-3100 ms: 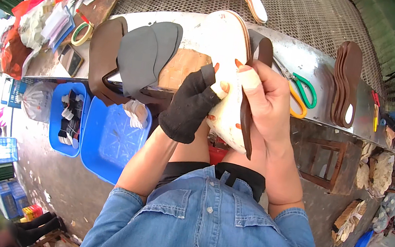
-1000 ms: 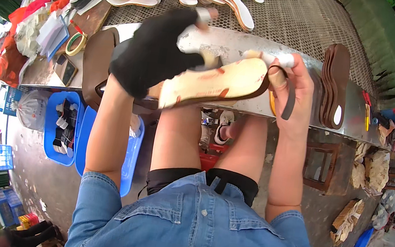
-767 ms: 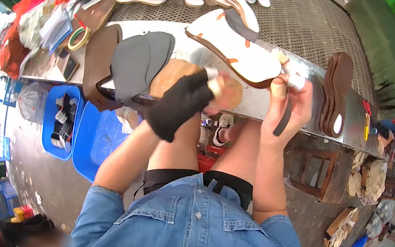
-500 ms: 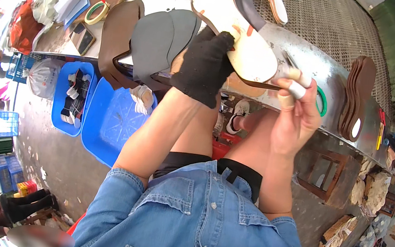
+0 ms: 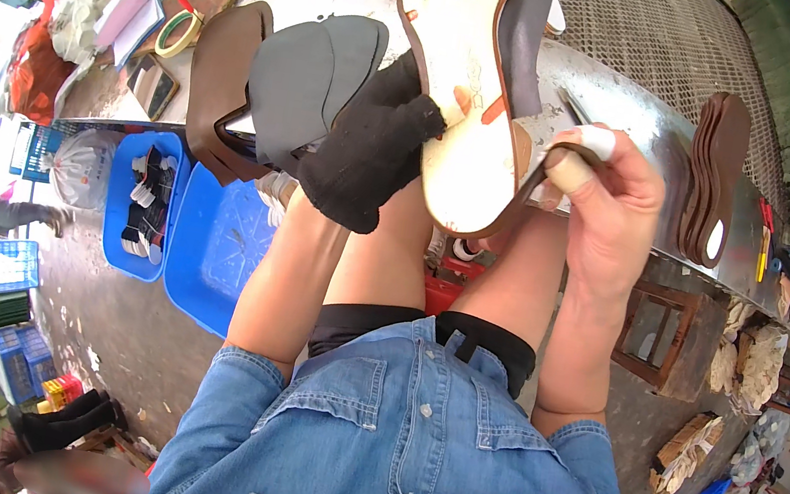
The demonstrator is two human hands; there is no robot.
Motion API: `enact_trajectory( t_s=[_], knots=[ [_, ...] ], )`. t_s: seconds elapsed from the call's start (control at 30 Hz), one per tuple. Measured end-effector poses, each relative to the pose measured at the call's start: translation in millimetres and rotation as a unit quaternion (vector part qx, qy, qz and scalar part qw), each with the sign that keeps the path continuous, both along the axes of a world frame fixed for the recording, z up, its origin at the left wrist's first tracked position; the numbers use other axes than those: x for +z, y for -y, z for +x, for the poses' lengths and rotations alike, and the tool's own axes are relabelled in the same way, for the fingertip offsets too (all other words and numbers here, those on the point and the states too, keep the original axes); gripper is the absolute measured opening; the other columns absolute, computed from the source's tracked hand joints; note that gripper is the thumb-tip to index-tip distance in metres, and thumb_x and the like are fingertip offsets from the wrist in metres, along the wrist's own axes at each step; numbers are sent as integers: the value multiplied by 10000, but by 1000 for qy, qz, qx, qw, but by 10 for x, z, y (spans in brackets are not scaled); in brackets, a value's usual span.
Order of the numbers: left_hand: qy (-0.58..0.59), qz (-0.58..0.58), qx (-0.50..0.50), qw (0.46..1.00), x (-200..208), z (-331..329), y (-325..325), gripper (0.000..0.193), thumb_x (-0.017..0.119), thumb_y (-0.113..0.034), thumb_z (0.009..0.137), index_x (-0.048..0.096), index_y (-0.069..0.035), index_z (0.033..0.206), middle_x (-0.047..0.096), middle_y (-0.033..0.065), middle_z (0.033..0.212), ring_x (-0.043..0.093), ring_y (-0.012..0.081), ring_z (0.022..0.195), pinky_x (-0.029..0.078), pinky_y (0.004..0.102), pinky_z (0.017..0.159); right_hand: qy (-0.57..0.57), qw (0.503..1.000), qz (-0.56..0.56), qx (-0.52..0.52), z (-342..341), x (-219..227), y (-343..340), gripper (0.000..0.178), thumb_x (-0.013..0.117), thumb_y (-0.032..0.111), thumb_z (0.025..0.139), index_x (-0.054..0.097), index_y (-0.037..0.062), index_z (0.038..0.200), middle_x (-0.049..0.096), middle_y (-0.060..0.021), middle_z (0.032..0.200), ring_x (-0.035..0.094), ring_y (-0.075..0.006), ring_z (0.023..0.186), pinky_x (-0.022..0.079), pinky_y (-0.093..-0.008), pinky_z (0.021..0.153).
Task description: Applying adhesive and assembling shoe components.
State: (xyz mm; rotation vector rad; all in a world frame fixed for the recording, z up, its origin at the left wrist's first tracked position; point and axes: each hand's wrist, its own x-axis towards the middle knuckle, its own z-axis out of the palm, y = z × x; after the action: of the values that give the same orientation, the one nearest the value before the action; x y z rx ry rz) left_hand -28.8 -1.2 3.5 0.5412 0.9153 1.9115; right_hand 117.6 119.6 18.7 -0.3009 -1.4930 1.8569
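My left hand (image 5: 369, 147), in a black glove with bare fingertips, grips a cream insole (image 5: 481, 67) by its left edge. The insole stands tilted above the bench edge, its pale underside with orange-red marks turned toward me. Dark leather (image 5: 522, 38) runs along its right side. Between the thumb and fingers of my right hand (image 5: 613, 202), some fingers wrapped in white tape, a dark leather strip (image 5: 529, 187) is pinched beside the insole's lower end. Grey leather pieces (image 5: 314, 69) and brown leather pieces (image 5: 221, 71) lie left of my gloved hand.
A stack of brown insoles (image 5: 714, 181) lies on the metal bench (image 5: 636, 109) at right. Tape (image 5: 179, 33) and a phone (image 5: 153, 87) are at left. Below the bench stand blue bins (image 5: 213, 252) and a wooden stool (image 5: 665, 336). Mesh covers the back. Another person is at far left.
The insole has come nearer to me and turned more upright. My left hand has moved down and left. My right hand has closed on the dark strip and shifted slightly right.
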Motion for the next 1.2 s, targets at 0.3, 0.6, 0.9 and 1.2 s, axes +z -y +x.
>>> enact_trajectory(
  t_s=[0.3,0.6,0.9,1.2],
  knots=[
    [-95,-51,-27,994,-105,-25,37,527,641,-90,820,446,-2,1302,597,76,1154,577,170,1053,462,311,925,140,988,-8,64,-6,-62,-39,97,727,75,787,663,5,805,595,10,638,507,-13,522,389,-161,461],
    [23,-35,-13,999,-196,-107,53,536,616,-88,845,408,2,1330,563,100,1214,563,191,1097,460,334,952,-50,987,144,47,78,-146,-54,113,673,95,814,612,2,795,546,2,705,478,-45,569,348,-195,488],
    [-48,-26,-30,998,-223,-37,70,608,679,-127,806,406,9,1332,566,88,1203,560,185,1088,454,319,946,151,981,46,109,14,-160,-80,180,711,122,795,585,35,701,508,45,551,403,-4,392,290,-178,341],
    [-27,-62,-72,995,-192,-56,106,497,629,-195,855,465,16,1274,604,102,1127,616,190,968,508,308,849,98,975,188,-68,18,-118,-154,315,773,63,658,642,25,942,616,-24,770,583,-75,638,433,-227,504]
  ],
)
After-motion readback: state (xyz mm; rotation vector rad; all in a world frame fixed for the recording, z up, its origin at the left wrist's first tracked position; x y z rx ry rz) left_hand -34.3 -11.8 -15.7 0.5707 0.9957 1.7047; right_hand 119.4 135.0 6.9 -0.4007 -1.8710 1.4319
